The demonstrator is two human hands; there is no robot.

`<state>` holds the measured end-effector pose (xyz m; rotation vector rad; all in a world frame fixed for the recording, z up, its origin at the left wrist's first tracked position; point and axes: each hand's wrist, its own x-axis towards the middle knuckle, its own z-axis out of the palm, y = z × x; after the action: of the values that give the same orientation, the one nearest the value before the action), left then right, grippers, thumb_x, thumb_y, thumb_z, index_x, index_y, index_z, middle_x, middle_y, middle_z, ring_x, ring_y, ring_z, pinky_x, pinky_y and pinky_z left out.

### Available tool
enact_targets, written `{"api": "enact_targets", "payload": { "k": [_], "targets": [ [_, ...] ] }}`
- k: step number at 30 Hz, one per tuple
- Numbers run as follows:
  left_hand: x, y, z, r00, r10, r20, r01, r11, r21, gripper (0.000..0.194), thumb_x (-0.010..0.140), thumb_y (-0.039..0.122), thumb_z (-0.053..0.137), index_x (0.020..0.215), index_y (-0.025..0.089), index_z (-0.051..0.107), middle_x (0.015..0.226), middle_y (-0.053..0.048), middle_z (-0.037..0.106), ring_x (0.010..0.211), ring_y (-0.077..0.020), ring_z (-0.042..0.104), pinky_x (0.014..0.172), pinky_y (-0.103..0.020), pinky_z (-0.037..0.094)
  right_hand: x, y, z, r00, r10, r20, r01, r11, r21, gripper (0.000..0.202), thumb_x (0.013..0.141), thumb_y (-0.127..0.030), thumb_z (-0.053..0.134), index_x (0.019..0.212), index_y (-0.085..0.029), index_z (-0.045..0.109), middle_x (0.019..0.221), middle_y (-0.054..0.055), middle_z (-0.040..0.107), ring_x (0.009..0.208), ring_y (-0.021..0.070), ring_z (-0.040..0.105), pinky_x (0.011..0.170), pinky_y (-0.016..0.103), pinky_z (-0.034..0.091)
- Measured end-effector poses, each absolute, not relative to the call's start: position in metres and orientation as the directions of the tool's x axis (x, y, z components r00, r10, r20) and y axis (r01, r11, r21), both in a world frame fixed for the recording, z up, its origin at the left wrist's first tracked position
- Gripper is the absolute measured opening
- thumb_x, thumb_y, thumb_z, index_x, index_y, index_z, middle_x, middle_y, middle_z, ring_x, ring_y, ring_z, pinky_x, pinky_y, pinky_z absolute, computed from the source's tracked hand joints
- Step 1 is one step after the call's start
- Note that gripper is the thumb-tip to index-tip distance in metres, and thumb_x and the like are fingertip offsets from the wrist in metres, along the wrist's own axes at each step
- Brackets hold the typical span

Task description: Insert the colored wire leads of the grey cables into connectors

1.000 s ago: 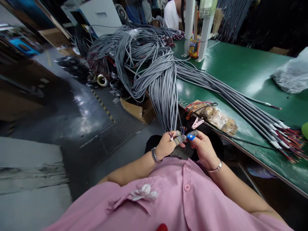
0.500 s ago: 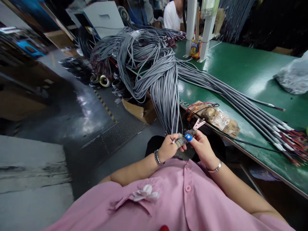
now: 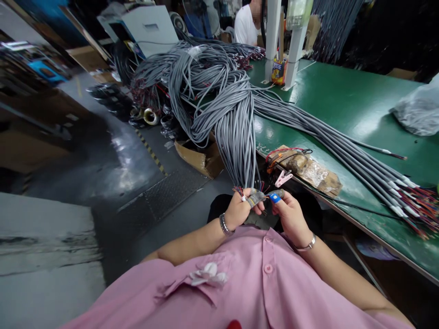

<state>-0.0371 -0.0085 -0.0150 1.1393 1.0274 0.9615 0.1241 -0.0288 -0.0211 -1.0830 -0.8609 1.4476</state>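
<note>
My left hand (image 3: 242,208), with grey covers on thumb and finger, is closed on the stripped end of a grey cable; thin coloured wires (image 3: 236,190) fan out above its fingers. My right hand (image 3: 290,210), wearing a blue wrap on the thumb and a grey finger cover, pinches the tips of thin wires (image 3: 266,196) that stretch across from the left hand. Beyond both hands hangs a thick bundle of grey cables (image 3: 236,137), coming down off the table edge. A pink clip (image 3: 283,179) sits just above my right hand at that edge.
On the green table (image 3: 360,100) more grey cables (image 3: 343,148) lie with white-banded, stripped ends. A taped wooden block (image 3: 318,176) rests near the edge. A plastic bag (image 3: 418,109) lies at right. A cardboard box (image 3: 202,160) stands below, and a person (image 3: 245,25) sits behind.
My right hand has moved slightly right, away from the left, so thin wires now show stretched between them. More wire ends show above my left hand.
</note>
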Motion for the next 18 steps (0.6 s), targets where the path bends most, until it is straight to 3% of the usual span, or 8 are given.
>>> {"api": "enact_targets", "payload": {
  "k": [9, 14, 18],
  "targets": [
    [-0.040, -0.008, -0.011, 0.262, 0.954, -0.148, -0.065, 0.171, 0.983, 0.038, 0.081, 0.049, 0.065, 0.069, 0.013, 0.059, 0.056, -0.001, 0.062, 0.043, -0.0086, 0.054, 0.043, -0.020, 0.041, 0.138, -0.030, -0.027, 0.012, 0.984, -0.180, -0.414, -0.159, -0.896, 0.023, 0.076, -0.036, 0.071, 0.069, -0.020, 0.057, 0.055, -0.006, 0.043, 0.051, 0.0098, 0.035, 0.052, 0.026, 0.034],
    [-0.038, -0.002, -0.003, 0.366, 0.914, -0.174, -0.093, 0.222, 0.970, 0.037, 0.078, 0.048, 0.069, 0.070, 0.013, 0.060, 0.053, 0.000, 0.060, 0.040, -0.0072, 0.050, 0.039, -0.019, 0.040, 0.150, -0.016, -0.032, 0.014, 0.975, -0.222, -0.499, -0.186, -0.847, 0.033, 0.083, -0.053, 0.061, 0.083, -0.020, 0.062, 0.073, -0.001, 0.055, 0.052, 0.0094, 0.039, 0.052, 0.026, 0.039],
    [-0.033, 0.003, 0.000, 0.456, 0.872, -0.178, -0.105, 0.251, 0.962, 0.037, 0.078, 0.048, 0.069, 0.070, 0.012, 0.061, 0.051, 0.001, 0.058, 0.037, -0.0060, 0.046, 0.036, -0.017, 0.036, 0.155, 0.002, -0.032, -0.052, 0.968, -0.245, -0.540, -0.234, -0.809, 0.049, 0.079, -0.067, 0.058, 0.086, -0.019, 0.064, 0.080, 0.002, 0.062, 0.054, 0.0096, 0.046, 0.052, 0.025, 0.043]
  ]
}}
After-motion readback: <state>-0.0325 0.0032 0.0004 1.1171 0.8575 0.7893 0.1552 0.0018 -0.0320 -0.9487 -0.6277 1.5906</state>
